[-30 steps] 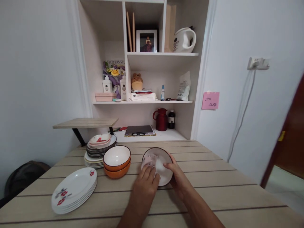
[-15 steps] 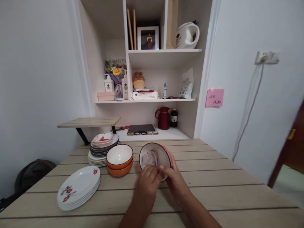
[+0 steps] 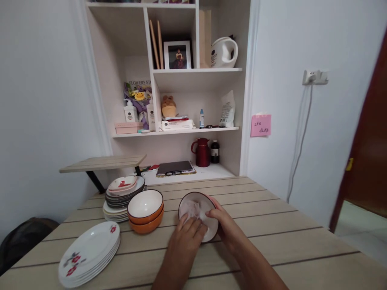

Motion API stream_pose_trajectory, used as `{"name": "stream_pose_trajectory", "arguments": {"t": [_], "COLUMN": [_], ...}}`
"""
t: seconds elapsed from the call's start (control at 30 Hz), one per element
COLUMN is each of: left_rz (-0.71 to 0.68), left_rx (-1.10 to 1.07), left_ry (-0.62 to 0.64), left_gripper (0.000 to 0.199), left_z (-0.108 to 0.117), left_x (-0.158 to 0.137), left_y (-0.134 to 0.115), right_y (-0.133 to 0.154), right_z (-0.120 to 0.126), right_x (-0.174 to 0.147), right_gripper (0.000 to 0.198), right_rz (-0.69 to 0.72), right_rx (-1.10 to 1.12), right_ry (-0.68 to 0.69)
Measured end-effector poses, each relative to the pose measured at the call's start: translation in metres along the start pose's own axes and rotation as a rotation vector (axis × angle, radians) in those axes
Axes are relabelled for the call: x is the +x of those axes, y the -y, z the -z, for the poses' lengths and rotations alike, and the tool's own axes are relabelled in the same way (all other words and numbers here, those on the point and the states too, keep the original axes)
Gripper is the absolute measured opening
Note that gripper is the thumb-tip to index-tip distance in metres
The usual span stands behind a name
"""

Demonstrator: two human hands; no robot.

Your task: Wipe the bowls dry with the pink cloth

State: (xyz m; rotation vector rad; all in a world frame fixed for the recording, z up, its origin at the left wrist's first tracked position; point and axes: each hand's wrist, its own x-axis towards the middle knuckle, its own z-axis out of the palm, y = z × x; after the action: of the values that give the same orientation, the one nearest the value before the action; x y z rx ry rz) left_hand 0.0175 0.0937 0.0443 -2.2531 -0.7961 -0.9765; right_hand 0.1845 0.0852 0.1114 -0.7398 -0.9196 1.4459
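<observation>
A bowl point(image 3: 212, 226) with a white inside and a dark rim is tilted toward me above the table. My right hand point(image 3: 220, 217) grips it at the right side, thumb over the rim and fingers behind. Inside the bowl lies a crumpled pale cloth point(image 3: 193, 208). My left hand point(image 3: 189, 237) presses the cloth against the bowl's inner wall, its fingers partly covering it. Just left of my hands stand two stacked orange bowls point(image 3: 145, 215) with white insides.
Flower-patterned white plates point(image 3: 93, 241) are stacked at the front left of the slatted table point(image 3: 242, 201). Behind them stands a pile of mixed dishes point(image 3: 123, 193), near a small raised shelf point(image 3: 102, 162). A red jug point(image 3: 202, 153) and a laptop point(image 3: 174, 167) stand at the back.
The whole view has shifted, with the shelves and dishes now further left. My left hand has slid lower inside the bowl with the cloth, fingers more spread. The right hand still holds the bowl.
</observation>
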Motion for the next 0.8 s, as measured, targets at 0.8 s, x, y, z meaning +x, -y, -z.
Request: {"name": "stream_pose_trajectory", "arguments": {"t": [0.8], "left_rz": [0.129], "left_rx": [-0.015], "left_ry": [-0.155], "left_gripper": [0.038], "left_z": [0.019], "left_x": [0.009], "left_y": [-0.002], "right_y": [-0.016], "right_z": [-0.013], "right_x": [-0.007], "right_gripper": [0.095], "right_rz": [0.096], "right_rx": [0.148], "right_ry": [0.318]}}
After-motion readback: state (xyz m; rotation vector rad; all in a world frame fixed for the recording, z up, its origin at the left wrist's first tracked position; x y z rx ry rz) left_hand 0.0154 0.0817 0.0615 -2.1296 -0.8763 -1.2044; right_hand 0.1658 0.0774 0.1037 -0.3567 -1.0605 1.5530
